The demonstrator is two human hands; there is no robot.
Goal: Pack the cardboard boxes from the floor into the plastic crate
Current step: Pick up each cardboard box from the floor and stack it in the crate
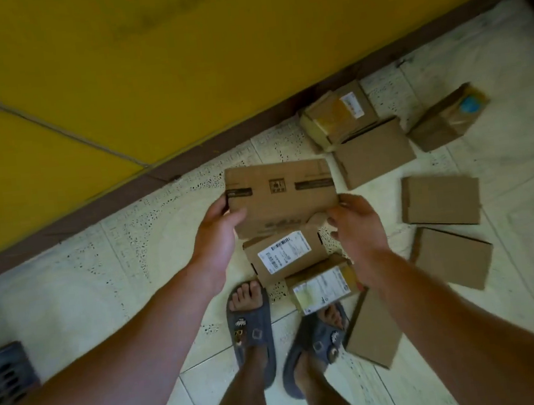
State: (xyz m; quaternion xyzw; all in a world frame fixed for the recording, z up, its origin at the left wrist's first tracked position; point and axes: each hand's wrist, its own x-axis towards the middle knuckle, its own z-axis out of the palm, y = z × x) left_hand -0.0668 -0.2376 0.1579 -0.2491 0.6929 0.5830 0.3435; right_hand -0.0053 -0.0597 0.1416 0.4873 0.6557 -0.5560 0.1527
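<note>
Over tiled floor [103, 285], left hand [218, 222] & right hand [357, 225] clasp opposite ends of one cardboard box [279, 194]. Approx. eight other boxes [440, 200] lie unpacked nearby; plastic crate [3, 375] corner shows bottom left. Packing prob. barely begun.

Brown cardboard boxes [374, 153], a yellow wall [144, 50], pale speckled floor tiles [101, 269], blue-grey sandals [251, 332].

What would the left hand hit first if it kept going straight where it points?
The left hand already grips the held box, so that comes first; beyond it, probably floor then the brown skirting, though depth is unclear.
</note>
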